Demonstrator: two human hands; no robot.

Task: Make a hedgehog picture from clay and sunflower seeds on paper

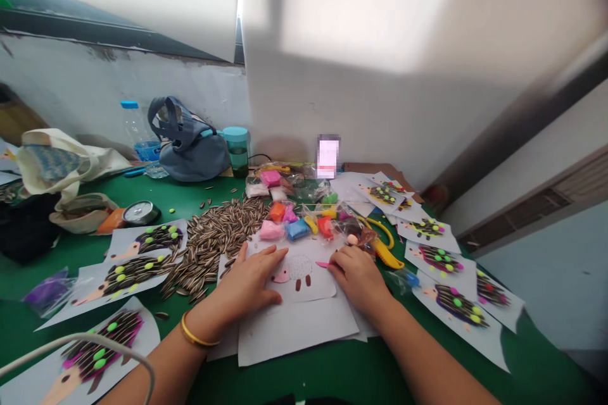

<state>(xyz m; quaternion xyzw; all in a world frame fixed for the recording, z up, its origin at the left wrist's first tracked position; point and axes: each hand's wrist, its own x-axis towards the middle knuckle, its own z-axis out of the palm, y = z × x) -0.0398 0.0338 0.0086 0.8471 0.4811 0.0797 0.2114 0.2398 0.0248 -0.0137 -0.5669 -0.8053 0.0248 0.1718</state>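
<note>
On the white paper (323, 291) in front of me is a small hedgehog picture with a dotted body outline, a pink clay face (282, 274) and two brown clay feet (303, 282). My left hand (254, 278) rests on the paper's left side with fingers spread. At the right side, my right hand (356, 275) pinches a thin magenta clay strip (323, 264), whose tip points toward the outline. A heap of striped sunflower seeds (218, 234) lies beyond my left hand. Packs of coloured clay, among them a blue one (297, 229) and a pink one (272, 230), sit behind the paper.
Finished-looking seed hedgehogs on paper lie left (137, 269) and right (441, 259). A yellow-handled tool (388, 255) is near my right hand. Farther back stand a blue-grey bag (194, 152), a teal-lidded bottle (237, 152) and a lit phone (327, 157). A cable (76, 338) crosses the lower left.
</note>
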